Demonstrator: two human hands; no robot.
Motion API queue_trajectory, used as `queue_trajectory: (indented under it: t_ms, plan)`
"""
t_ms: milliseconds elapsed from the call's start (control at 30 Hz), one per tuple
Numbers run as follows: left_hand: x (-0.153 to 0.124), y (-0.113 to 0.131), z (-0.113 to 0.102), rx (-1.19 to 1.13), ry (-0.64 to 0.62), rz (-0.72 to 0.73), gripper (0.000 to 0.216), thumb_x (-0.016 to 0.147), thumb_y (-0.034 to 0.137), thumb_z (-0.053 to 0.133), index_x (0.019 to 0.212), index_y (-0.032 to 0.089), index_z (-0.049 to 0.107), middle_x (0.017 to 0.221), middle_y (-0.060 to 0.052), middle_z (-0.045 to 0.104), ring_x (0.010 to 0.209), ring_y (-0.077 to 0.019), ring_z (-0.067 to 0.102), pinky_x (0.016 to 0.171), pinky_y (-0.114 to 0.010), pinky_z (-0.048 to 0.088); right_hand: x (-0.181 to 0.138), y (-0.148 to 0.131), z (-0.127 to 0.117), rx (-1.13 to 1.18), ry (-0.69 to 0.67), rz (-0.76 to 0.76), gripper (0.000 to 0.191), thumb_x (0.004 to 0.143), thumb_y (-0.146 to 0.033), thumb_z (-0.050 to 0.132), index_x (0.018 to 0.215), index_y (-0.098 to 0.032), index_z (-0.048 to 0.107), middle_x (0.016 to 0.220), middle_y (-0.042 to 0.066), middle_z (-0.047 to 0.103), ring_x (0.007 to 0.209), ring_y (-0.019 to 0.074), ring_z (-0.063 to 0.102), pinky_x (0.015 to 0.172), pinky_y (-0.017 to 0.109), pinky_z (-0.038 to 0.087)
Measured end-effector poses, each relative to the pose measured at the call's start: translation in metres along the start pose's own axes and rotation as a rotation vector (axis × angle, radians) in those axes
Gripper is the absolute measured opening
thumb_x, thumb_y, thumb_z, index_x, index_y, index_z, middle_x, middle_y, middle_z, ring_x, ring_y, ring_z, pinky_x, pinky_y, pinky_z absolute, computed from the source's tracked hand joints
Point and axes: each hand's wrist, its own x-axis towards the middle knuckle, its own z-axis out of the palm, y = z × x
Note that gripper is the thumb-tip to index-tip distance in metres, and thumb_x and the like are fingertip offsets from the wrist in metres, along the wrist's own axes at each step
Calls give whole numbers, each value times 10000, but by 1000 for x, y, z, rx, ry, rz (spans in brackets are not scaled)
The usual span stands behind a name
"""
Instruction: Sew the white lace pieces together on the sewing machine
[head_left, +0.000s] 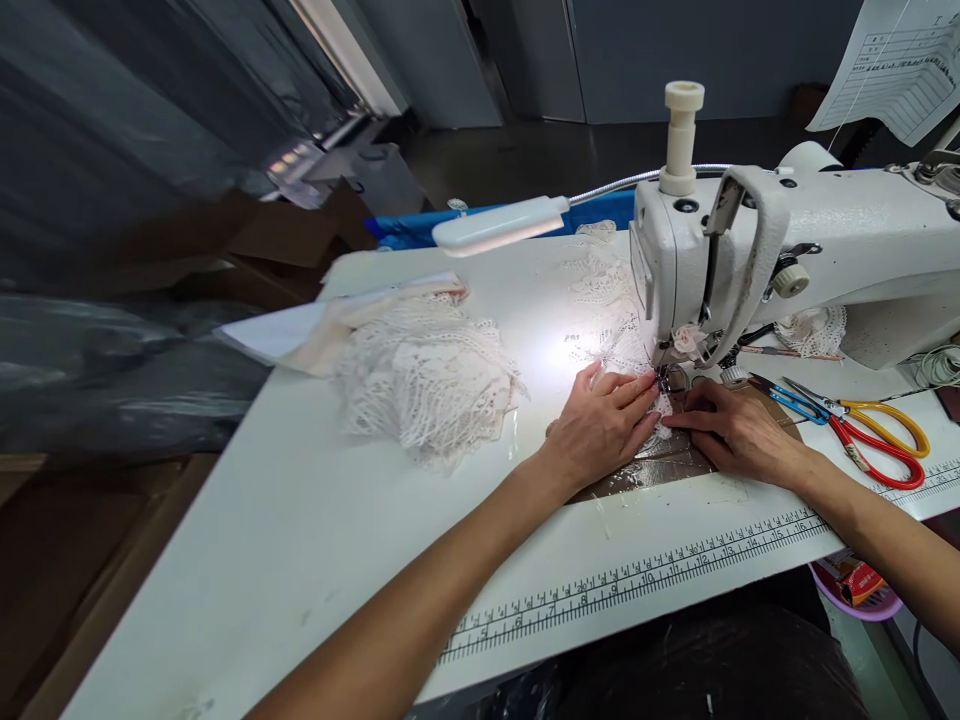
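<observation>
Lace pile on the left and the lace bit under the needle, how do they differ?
The lace pile lies heaped and untouched, apart from both hands; the lace at the needle is pressed flat by the left hand and right hand. The lace pile is big and fully in view; the lace at the needle shows as a small patch between the fingertips, by the sewing machine. Both are white openwork on the white table.
</observation>
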Motion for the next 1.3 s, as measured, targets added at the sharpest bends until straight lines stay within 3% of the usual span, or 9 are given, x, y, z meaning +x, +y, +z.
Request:
queue_trajectory:
  t_ms: [267,600,867,1000,1133,1300]
  plan:
    - [2,5,1,42,122,100,185,968,136,484,930,151,665,958,-44,734,809,-165,654,976,-487,506,0,0,0,-14,15,-24,340,960,-193,442,1159,-224,716,1008,97,622,855,179,620,734,333,562]
    - [3,2,-2,-3,10,-2,220,982,194,476,1056,164,682,1086,-77,716,874,-191,657,985,-517,490,5,-1,1,-152,-62,39,367,971,-201,421,1244,-243,663,1006,109,619,797,178,604,669,306,537]
    - [7,1,5,-11,-12,-107,254,1007,218,428,1066,159,667,1062,-92,696,854,-181,634,748,-374,505,11,-5,3,-186,-100,140,407,968,-209,386,1314,-242,598,1072,132,581,760,178,598,609,303,533]
    - [8,7,9,14,-8,-137,239,1006,217,424,1061,156,648,1070,-93,693,855,-189,627,730,-372,466,7,-1,-1,24,11,206,378,934,-183,426,1239,-201,649,1118,133,583,825,184,628,738,343,560]
    - [9,6,0,117,79,-128,199,993,223,469,1064,134,632,1049,-135,683,808,-198,609,668,-349,451,4,10,-11,159,158,285,282,893,-172,475,1050,-187,709,1008,96,639,904,208,638,805,345,543]
    - [10,-9,-18,134,152,-49,165,969,159,482,908,150,635,912,-93,689,732,-176,594,614,-324,452,7,17,-29,183,62,340,233,870,-186,486,945,-199,705,860,46,662,765,182,633,708,286,512]
